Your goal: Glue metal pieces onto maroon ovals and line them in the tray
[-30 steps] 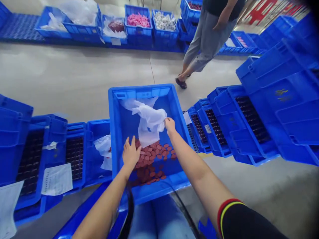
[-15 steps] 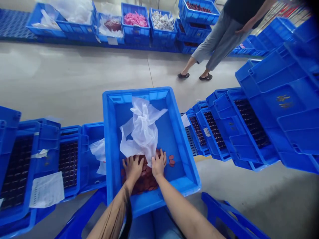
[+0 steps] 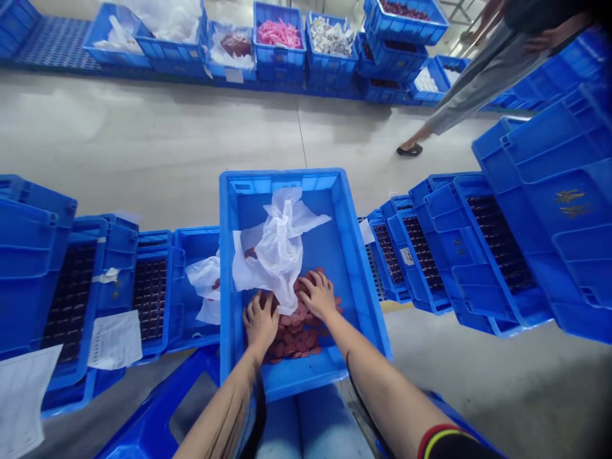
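A blue plastic crate rests at my lap. In its near half lies a heap of flat reddish-brown pieces. A crumpled white plastic bag covers the far part of the heap. On the left side of the heap is my left hand, fingers spread and touching the pieces near the bag's lower edge. My right hand lies on the heap's right side, its fingers apart and fingertips among the pieces. Neither hand grips anything visible.
Blue crates with dark contents stand at the left, some with paper sheets. More crates are stacked at the right. Across the floor, a row of bins includes pink pieces. A person walks at the upper right.
My hands have moved apart, the right one outward, and the pieces have spread across the crate. The bag's left side has opened out. The other person has moved right.
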A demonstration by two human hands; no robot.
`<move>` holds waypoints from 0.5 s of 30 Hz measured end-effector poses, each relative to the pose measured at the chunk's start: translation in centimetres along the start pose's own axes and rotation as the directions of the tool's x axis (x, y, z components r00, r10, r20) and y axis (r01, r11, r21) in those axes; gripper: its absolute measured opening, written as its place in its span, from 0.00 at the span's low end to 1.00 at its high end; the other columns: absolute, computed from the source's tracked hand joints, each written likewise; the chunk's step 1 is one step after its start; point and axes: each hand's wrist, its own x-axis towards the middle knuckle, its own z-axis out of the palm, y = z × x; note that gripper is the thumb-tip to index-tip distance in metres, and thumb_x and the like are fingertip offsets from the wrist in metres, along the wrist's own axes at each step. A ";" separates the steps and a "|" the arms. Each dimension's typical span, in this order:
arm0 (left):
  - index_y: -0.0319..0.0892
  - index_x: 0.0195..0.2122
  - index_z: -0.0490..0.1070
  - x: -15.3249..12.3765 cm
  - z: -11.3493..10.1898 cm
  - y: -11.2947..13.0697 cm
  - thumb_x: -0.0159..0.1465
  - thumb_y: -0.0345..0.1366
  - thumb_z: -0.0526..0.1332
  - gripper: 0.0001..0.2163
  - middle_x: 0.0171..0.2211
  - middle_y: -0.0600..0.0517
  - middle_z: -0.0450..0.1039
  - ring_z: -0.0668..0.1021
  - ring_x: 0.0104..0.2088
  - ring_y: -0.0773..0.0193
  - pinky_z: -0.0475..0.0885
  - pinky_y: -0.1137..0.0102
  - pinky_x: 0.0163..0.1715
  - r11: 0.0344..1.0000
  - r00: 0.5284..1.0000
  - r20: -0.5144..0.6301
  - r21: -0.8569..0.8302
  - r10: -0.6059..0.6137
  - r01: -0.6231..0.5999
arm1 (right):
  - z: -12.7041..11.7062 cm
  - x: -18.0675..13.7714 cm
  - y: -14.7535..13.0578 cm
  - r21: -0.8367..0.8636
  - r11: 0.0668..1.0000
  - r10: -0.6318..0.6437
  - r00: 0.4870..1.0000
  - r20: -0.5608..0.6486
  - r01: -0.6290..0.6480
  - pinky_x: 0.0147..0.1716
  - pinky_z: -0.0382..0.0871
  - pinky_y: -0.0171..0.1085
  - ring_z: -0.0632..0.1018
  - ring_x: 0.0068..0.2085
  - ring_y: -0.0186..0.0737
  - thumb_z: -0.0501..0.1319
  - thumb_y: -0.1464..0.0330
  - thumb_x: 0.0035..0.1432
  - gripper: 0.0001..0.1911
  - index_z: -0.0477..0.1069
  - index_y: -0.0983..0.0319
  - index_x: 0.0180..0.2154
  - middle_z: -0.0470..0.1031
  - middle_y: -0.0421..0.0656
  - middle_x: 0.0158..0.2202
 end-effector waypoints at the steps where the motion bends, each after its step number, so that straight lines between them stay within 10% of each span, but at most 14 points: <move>1: 0.45 0.63 0.64 -1.0 0.2 0.4 0.70 0.42 0.58 0.22 0.67 0.42 0.57 0.63 0.64 0.44 0.59 0.43 0.61 0.999 0.999 -0.005 -0.012 -0.047 0.047 | 0.7 -1.6 -0.5 -0.003 0.993 0.116 0.992 -0.040 -0.116 0.64 0.54 0.63 0.58 0.68 0.57 0.59 0.60 0.67 0.25 0.62 0.57 0.63 0.55 0.49 0.69; 8: 0.42 0.56 0.70 -4.5 1.3 2.1 0.70 0.40 0.59 0.16 0.55 0.44 0.70 0.74 0.53 0.51 0.72 0.50 0.51 0.980 0.985 0.106 -0.132 -0.134 0.147 | 5.6 -6.1 -4.8 0.065 0.932 0.357 0.934 0.015 -0.357 0.51 0.72 0.51 0.74 0.53 0.47 0.59 0.59 0.67 0.18 0.70 0.61 0.54 0.71 0.48 0.54; 15: 0.44 0.60 0.68 -5.2 0.2 0.3 0.69 0.40 0.59 0.19 0.67 0.43 0.56 0.58 0.66 0.42 0.57 0.41 0.62 0.968 0.983 0.080 -0.176 -0.167 0.179 | 3.9 -6.3 -0.8 0.135 0.847 0.523 0.851 -0.037 -0.515 0.60 0.63 0.58 0.67 0.61 0.52 0.61 0.59 0.66 0.19 0.69 0.60 0.54 0.63 0.49 0.63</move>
